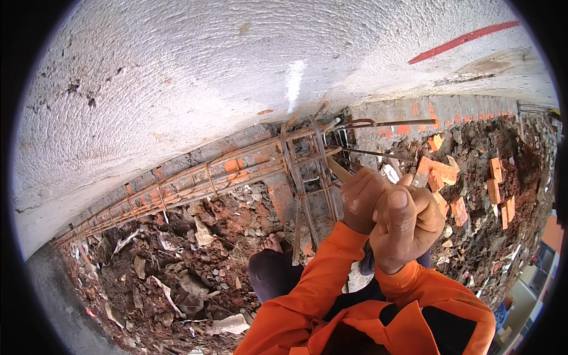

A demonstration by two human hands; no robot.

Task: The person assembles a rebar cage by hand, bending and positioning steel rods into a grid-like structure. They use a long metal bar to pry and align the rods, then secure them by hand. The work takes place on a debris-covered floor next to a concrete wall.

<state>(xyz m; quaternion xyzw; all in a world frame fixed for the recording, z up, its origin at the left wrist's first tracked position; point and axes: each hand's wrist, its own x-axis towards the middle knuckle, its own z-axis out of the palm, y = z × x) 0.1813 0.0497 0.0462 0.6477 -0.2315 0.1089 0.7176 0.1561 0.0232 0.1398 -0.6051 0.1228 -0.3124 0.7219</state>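
Note:
My left hand (362, 198) is closed round a flat tan bar (338, 170), whose far end reaches the rusty steel bars of an upright rebar cage (306, 177). What the bar is made of I cannot tell. Pressed against the left hand, my right hand (408, 225) is curled into a fist with its thumb on top. Whatever lies inside its fingers is hidden. A long horizontal rebar cage (201, 183) with stirrups meets the upright one from the left. Loose bar ends (402, 123) stick out to the right of the joint.
A rough grey-white concrete wall (195, 71) rises beyond the cages, above a strip of brickwork. Broken orange bricks (447, 171) lie on the soil at right. Rubble and scraps (189, 284) cover the ground at left, by a bare foot (273, 242).

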